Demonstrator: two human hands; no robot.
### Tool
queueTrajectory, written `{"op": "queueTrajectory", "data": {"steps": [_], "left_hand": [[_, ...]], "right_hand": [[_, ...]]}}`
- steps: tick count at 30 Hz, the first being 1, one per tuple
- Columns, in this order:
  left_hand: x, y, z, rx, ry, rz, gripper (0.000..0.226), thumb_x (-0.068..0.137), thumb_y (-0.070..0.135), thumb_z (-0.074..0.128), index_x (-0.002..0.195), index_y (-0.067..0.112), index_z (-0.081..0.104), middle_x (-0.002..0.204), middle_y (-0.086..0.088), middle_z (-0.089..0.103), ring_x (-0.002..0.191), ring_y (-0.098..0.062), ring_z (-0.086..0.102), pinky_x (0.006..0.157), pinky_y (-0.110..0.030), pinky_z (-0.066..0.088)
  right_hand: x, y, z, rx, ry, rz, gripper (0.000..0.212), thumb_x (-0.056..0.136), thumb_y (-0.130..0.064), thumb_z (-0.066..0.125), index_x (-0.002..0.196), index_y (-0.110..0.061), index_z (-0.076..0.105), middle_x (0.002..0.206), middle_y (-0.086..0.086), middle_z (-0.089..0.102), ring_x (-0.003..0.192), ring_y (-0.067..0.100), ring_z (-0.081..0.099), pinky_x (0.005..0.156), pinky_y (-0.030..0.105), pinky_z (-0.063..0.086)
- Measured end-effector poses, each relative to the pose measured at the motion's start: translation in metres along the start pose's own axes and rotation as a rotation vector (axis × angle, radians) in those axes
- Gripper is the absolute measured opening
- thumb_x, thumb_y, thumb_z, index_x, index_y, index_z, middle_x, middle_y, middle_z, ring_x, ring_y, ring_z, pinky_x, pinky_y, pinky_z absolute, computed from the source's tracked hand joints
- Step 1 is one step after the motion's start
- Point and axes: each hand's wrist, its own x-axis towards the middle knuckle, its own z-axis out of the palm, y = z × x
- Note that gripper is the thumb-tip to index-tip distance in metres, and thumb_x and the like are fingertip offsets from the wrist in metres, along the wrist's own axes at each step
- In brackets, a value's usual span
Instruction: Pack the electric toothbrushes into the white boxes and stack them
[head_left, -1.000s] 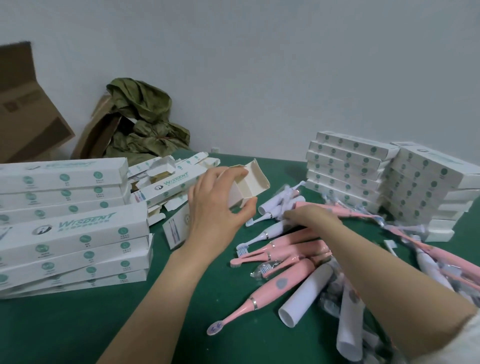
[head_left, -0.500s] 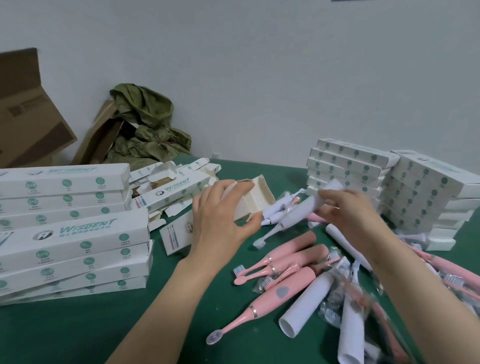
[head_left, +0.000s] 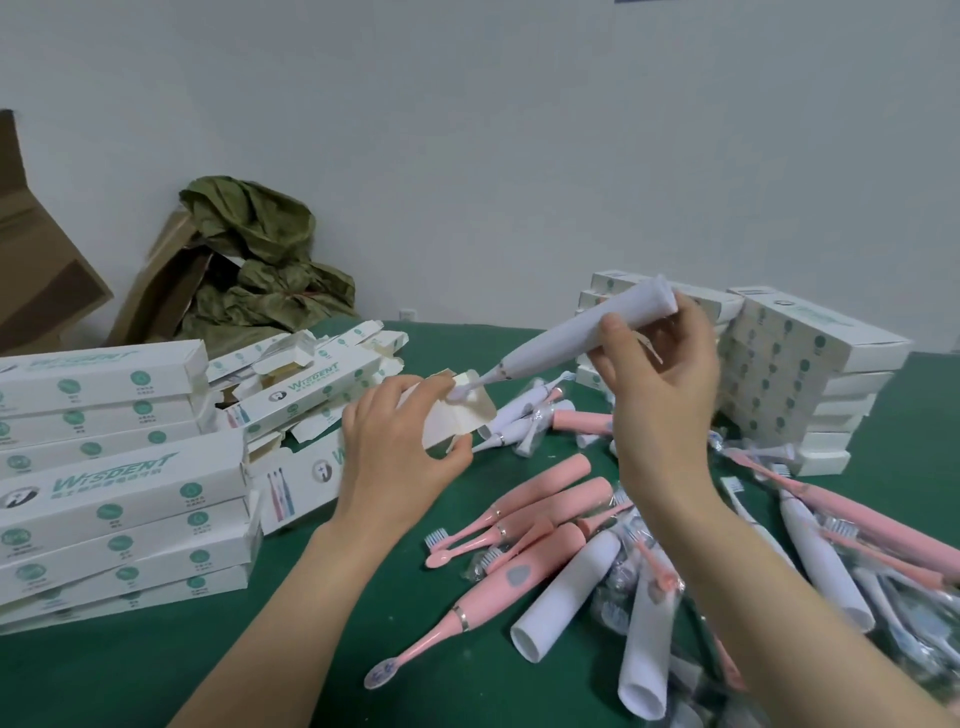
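Field view, left to right. At far left a stack of closed white boxes (head_left: 119, 499) sits on the green counter (head_left: 130, 675), and a loose heap of open boxes (head_left: 322, 369) lies just behind it. Next, the left hand (head_left: 400, 457) grasps the mouth end of an open white box (head_left: 306, 483) lying on the counter, fingers over the top and thumb curled in near the flap. The white toothbrush (head_left: 561, 338) slants down from upper right with its brush head at the box mouth; I cannot tell whether it touches the flap or is already just inside. Its thick end is up in the right hand (head_left: 660, 384), fingers and thumb curled round the handle, well above the counter. Below that hand, pink toothbrushes (head_left: 545, 504) and white handles (head_left: 566, 597) lie loose together on the counter. At far right, behind the right hand, more stacked closed boxes (head_left: 800, 364) stand side by side.
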Motion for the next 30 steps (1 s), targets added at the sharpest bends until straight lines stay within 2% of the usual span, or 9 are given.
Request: {"op": "queueTrajectory", "data": {"steps": [5, 11, 15, 19, 22, 24, 26, 28, 30], "left_hand": [[0.002, 0.009, -0.010, -0.140, 0.134, -0.020, 0.048, 0.068, 0.028, 0.066, 0.116, 0.019, 0.063, 0.102, 0.002, 0.053, 0.100, -0.015, 0.047, 0.089, -0.026, 0.025], [0.001, 0.022, -0.016, -0.223, 0.195, 0.008, 0.053, 0.066, 0.029, 0.071, 0.117, 0.016, 0.063, 0.103, 0.005, 0.050, 0.096, -0.010, 0.047, 0.087, -0.023, 0.033], [0.001, 0.028, -0.016, -0.221, 0.215, 0.032, 0.052, 0.066, 0.030, 0.072, 0.115, 0.013, 0.063, 0.102, 0.000, 0.056, 0.094, -0.014, 0.051, 0.084, -0.022, 0.037], [0.002, 0.030, -0.019, -0.264, 0.227, 0.034, 0.054, 0.070, 0.038, 0.062, 0.116, 0.012, 0.062, 0.104, -0.002, 0.059, 0.096, -0.014, 0.052, 0.085, -0.015, 0.036], [0.003, 0.029, -0.023, -0.300, 0.219, -0.001, 0.052, 0.070, 0.036, 0.058, 0.117, 0.014, 0.062, 0.105, 0.002, 0.056, 0.097, -0.006, 0.048, 0.086, -0.006, 0.032], [0.004, 0.025, -0.024, -0.287, 0.230, -0.016, 0.049, 0.071, 0.026, 0.068, 0.117, 0.013, 0.062, 0.105, 0.000, 0.056, 0.096, -0.002, 0.044, 0.087, -0.002, 0.029], [0.007, 0.019, -0.027, -0.289, 0.269, -0.073, 0.050, 0.070, 0.020, 0.076, 0.118, 0.014, 0.061, 0.104, 0.002, 0.054, 0.094, -0.002, 0.044, 0.085, -0.001, 0.028], [0.011, 0.015, -0.032, -0.315, 0.324, -0.129, 0.049, 0.071, 0.024, 0.073, 0.117, 0.014, 0.060, 0.104, 0.003, 0.053, 0.093, 0.001, 0.041, 0.084, 0.000, 0.027], [0.013, 0.011, -0.035, -0.329, 0.363, -0.158, 0.049, 0.073, 0.027, 0.069, 0.118, 0.011, 0.059, 0.106, -0.002, 0.054, 0.092, 0.005, 0.038, 0.083, 0.002, 0.025]], "right_hand": [[0.006, -0.014, -0.002, 0.169, -0.039, -0.034, 0.017, 0.091, 0.001, 0.055, 0.105, -0.009, 0.053, 0.095, -0.002, 0.057, 0.082, 0.000, 0.064, 0.079, 0.023, 0.054], [-0.010, -0.003, 0.007, -0.018, -0.162, -0.013, 0.025, 0.089, -0.003, 0.060, 0.105, -0.022, 0.052, 0.102, -0.001, 0.057, 0.087, 0.007, 0.065, 0.080, 0.027, 0.055], [-0.020, 0.008, 0.011, -0.199, -0.203, -0.262, 0.042, 0.082, -0.006, 0.069, 0.107, -0.030, 0.047, 0.100, -0.007, 0.059, 0.085, 0.006, 0.063, 0.074, 0.018, 0.050], [-0.026, 0.021, 0.016, -0.522, -0.242, -0.550, 0.017, 0.077, -0.007, 0.073, 0.093, -0.008, 0.068, 0.100, 0.008, 0.058, 0.081, 0.014, 0.054, 0.075, 0.015, 0.046], [-0.034, 0.029, 0.021, -0.702, -0.439, -0.620, 0.010, 0.082, -0.003, 0.067, 0.089, -0.005, 0.073, 0.104, 0.016, 0.052, 0.079, 0.020, 0.046, 0.072, 0.022, 0.040], [-0.031, 0.029, 0.019, -0.643, -0.445, -0.545, 0.013, 0.084, -0.005, 0.062, 0.091, -0.008, 0.073, 0.099, 0.009, 0.051, 0.078, 0.012, 0.047, 0.072, 0.013, 0.038], [-0.018, 0.027, 0.014, -0.544, -0.266, -0.422, 0.015, 0.086, -0.009, 0.059, 0.088, -0.015, 0.072, 0.092, 0.001, 0.051, 0.074, -0.002, 0.049, 0.071, 0.006, 0.036], [0.006, 0.032, 0.005, -0.584, -0.133, -0.289, 0.018, 0.089, -0.011, 0.057, 0.085, -0.022, 0.070, 0.086, -0.001, 0.057, 0.069, -0.008, 0.049, 0.066, 0.004, 0.035], [0.028, 0.046, -0.005, -0.790, -0.234, -0.134, 0.019, 0.090, -0.010, 0.054, 0.086, -0.018, 0.071, 0.079, -0.001, 0.063, 0.061, -0.004, 0.049, 0.058, 0.008, 0.034]]}}
